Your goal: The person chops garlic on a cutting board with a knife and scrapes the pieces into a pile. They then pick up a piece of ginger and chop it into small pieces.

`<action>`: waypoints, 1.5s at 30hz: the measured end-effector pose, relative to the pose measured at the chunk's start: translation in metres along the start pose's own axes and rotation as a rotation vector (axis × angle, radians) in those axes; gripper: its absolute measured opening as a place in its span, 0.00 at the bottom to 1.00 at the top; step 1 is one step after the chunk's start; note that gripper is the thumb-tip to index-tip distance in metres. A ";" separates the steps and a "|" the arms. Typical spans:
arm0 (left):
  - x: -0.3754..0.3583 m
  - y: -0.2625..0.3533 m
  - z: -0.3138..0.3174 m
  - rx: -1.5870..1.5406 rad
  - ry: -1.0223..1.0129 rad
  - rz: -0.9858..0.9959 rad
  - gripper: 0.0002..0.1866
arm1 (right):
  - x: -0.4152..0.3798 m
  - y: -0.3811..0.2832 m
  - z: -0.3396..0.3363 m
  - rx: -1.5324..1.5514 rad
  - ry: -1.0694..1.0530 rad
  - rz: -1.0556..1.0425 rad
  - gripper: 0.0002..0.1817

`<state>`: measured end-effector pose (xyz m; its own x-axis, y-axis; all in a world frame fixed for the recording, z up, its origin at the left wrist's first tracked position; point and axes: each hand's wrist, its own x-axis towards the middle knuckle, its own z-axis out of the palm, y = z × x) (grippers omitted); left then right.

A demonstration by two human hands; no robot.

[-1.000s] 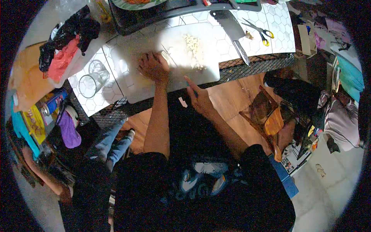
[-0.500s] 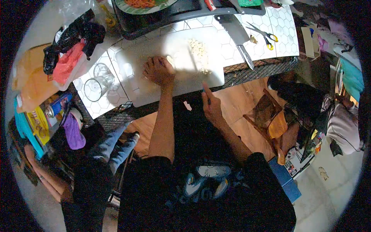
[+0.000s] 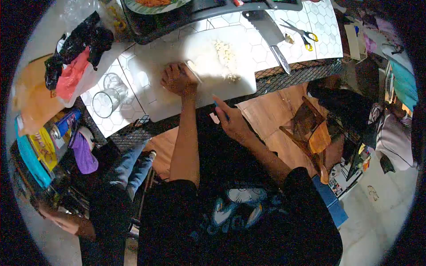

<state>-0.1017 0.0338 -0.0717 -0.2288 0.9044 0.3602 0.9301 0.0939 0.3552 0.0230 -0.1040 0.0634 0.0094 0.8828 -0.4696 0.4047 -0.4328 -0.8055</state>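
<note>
On the white cutting board point(image 3: 159, 108), my left hand point(image 3: 179, 80) is curled with its knuckles up. Whatever lies under its fingers is hidden. A thin pale strip, like a blade point(image 3: 194, 72), shows right beside those fingers. My right hand point(image 3: 233, 122) is closed round the blue handle of a knife point(image 3: 216, 104) at the board's near edge, its forefinger stretched along the top. Glare washes out most of the blade. Small pale chopped pieces point(image 3: 226, 57) lie scattered on the right half of the board, apart from both hands.
Right of the board lie a cleaver point(image 3: 266, 33) and yellow-handled scissors point(image 3: 304, 34). A clear drinking glass point(image 3: 106, 102) is at the left, near plastic bags point(image 3: 75, 71). A plate of orange-red food point(image 3: 155, 5) is at the back. Another person's arm point(image 3: 64, 220) shows at lower left.
My right hand has moved left along the board's near edge with the knife. A pale strip now shows beside my left hand, where a pale piece was visible. The view has shifted slightly.
</note>
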 end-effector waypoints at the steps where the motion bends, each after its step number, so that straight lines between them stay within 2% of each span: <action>1: 0.000 -0.001 0.001 -0.001 -0.002 -0.001 0.07 | 0.001 -0.001 -0.001 -0.014 0.005 -0.013 0.23; 6: 0.002 -0.007 0.002 0.019 -0.027 0.122 0.07 | 0.003 -0.012 -0.003 -0.032 -0.030 0.069 0.23; 8: 0.003 0.002 -0.006 0.042 -0.059 0.068 0.07 | 0.008 -0.012 0.003 -0.014 -0.032 0.090 0.23; 10: 0.006 0.007 -0.008 0.068 -0.087 0.013 0.07 | 0.018 -0.004 0.013 -0.056 0.103 -0.099 0.23; 12: 0.006 0.007 -0.013 0.063 -0.142 0.008 0.08 | 0.025 0.006 0.012 -0.043 0.121 -0.120 0.23; 14: 0.010 0.008 -0.016 0.041 -0.092 0.030 0.08 | 0.027 0.010 0.016 -0.027 0.143 -0.164 0.23; 16: -0.001 0.006 -0.014 0.019 -0.064 0.031 0.09 | 0.002 0.018 0.015 0.002 0.103 -0.012 0.24; 19: 0.012 0.006 -0.011 0.056 0.017 0.063 0.09 | 0.012 0.013 0.009 -0.021 0.071 0.009 0.24; 21: 0.009 0.008 -0.014 0.071 -0.150 0.003 0.09 | 0.014 0.006 0.000 -0.044 0.094 0.012 0.24; 22: 0.007 0.007 -0.009 0.068 -0.147 0.000 0.09 | 0.015 0.005 -0.006 -0.072 0.106 0.012 0.24; 25: 0.010 0.003 -0.008 0.041 -0.020 0.066 0.08 | 0.014 0.022 -0.014 -0.105 0.170 -0.013 0.24; 26: 0.010 0.006 -0.009 0.033 -0.041 0.030 0.08 | 0.014 0.027 -0.017 -0.103 0.169 -0.020 0.24; 28: 0.009 0.010 -0.013 0.027 -0.061 -0.006 0.08 | 0.010 0.025 -0.020 -0.120 0.092 0.141 0.23; 30: 0.010 0.011 -0.014 -0.011 -0.111 -0.063 0.08 | 0.008 0.028 -0.011 -0.100 0.090 0.097 0.23; 34: 0.009 0.009 -0.015 0.018 -0.136 -0.050 0.09 | 0.005 0.016 0.001 0.018 0.030 0.003 0.23; 37: 0.021 0.017 -0.021 0.035 -0.071 -0.003 0.11 | 0.004 0.013 0.004 0.034 -0.005 0.035 0.23; 39: 0.060 0.033 -0.035 0.155 -0.914 -0.511 0.12 | 0.003 0.004 0.000 0.036 -0.020 0.046 0.23; 40: 0.044 0.024 -0.025 0.155 -0.915 -0.511 0.12 | 0.003 0.002 0.000 0.038 -0.035 0.053 0.23; 42: 0.012 0.015 -0.016 0.123 -0.101 -0.026 0.12 | 0.003 0.004 0.001 0.043 -0.015 0.015 0.23; 43: 0.010 0.013 -0.016 0.121 -0.102 -0.028 0.12 | 0.003 0.005 0.001 0.049 0.003 -0.027 0.23; 45: 0.011 0.008 -0.019 0.040 -0.322 -0.074 0.13 | 0.007 0.009 0.004 0.048 0.024 -0.073 0.23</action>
<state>-0.1023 0.0365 -0.0489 -0.1995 0.9790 0.0412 0.9262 0.1747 0.3341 0.0231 -0.1024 0.0518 0.0031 0.9162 -0.4006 0.3607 -0.3747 -0.8541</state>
